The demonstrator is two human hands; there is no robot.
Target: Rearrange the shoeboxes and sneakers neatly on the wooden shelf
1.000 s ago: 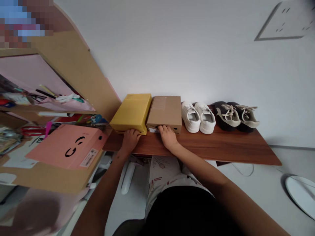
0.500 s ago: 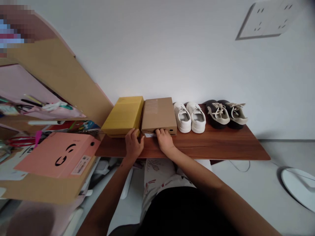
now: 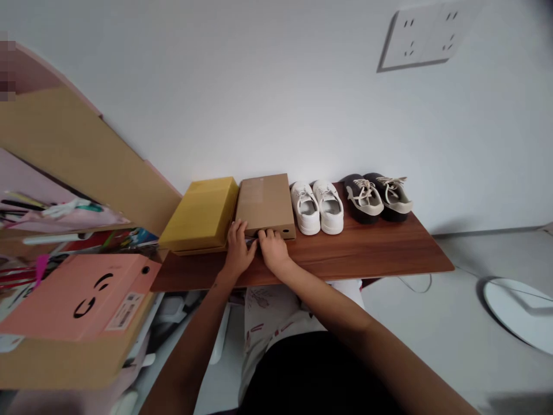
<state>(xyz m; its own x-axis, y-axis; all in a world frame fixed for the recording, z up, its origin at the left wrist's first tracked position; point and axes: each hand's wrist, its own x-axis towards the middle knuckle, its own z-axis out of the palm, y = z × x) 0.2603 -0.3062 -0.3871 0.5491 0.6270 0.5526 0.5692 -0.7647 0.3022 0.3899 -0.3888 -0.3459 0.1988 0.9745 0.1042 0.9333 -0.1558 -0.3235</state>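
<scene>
A brown cardboard shoebox lies on a wooden shelf, next to a yellow shoebox on its left. My right hand has its fingertips curled against the brown box's front edge, and a small white label there is mostly covered. My left hand touches the same box's front left corner with spread fingers, close to the yellow box. To the right stand a pair of white sneakers and a pair of dark sneakers with beige laces.
A pink box with a black printed face sits on a cardboard surface at the left, below shelves crowded with papers and pens. A white wall socket panel is high on the wall. A white round disc lies on the floor at the right.
My left hand has moved right from the yellow box to the brown box's corner, bringing both hands closer together. The whole scene has drifted left and lower in view.
</scene>
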